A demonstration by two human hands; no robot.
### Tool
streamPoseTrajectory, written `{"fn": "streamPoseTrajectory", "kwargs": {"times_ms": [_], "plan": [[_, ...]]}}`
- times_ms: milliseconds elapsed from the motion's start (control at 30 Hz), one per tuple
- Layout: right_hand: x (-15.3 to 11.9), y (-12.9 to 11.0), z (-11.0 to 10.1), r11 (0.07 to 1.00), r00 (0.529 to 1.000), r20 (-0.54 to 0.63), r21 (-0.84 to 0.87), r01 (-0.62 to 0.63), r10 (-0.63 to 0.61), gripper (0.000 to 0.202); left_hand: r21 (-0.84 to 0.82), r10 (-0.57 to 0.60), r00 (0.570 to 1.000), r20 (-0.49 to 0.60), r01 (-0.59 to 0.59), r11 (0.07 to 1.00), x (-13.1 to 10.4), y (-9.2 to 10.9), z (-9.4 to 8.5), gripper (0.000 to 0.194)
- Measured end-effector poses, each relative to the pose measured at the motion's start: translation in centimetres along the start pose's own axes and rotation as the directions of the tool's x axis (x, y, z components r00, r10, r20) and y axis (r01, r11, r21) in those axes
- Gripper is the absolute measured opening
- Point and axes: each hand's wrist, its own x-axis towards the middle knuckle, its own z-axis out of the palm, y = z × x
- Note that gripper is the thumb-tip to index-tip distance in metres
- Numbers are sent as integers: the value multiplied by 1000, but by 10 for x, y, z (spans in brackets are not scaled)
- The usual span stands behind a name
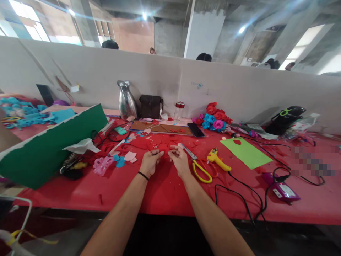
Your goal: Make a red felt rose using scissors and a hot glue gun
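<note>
My left hand (151, 163) and my right hand (180, 160) are close together over the red tabletop, fingertips pinched. Between them is a small red petal-shaped piece (165, 149); its outline blends into the red behind it, so its edges are hard to make out. Scissors with yellow handles (201, 173) lie just right of my right hand, and beyond them rests a yellow glue gun (218, 160) with a black cord. Pink petal pieces (130, 156) and blue pieces (120, 162) lie left of my left hand, near a pink openwork bundle (102, 165).
A green board (55, 145) stands at the left. Farther back are a silver jug (126, 101), a dark bag (151, 106), a glass jar (178, 112), a phone (195, 130) and artificial flowers (216, 117). At right lie a lime-green sheet (247, 153) and a purple power box (285, 192) among cords.
</note>
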Motion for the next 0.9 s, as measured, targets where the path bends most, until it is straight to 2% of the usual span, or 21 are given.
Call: {"fn": "streamPoseTrajectory", "kwargs": {"times_ms": [267,567,900], "plan": [[0,-2,-2,1000,1000,-3,13,0,0,34,-43,31,999,-20,-32,999,-3,2,1,36],[-1,-2,0,998,998,27,34,-60,59,28,-32,51,999,-10,-51,998,-2,2,-3,23],[0,-1,-1,992,995,34,81,-100,98,23,-50,26,999,26,-25,998,-5,4,-2,23]]}}
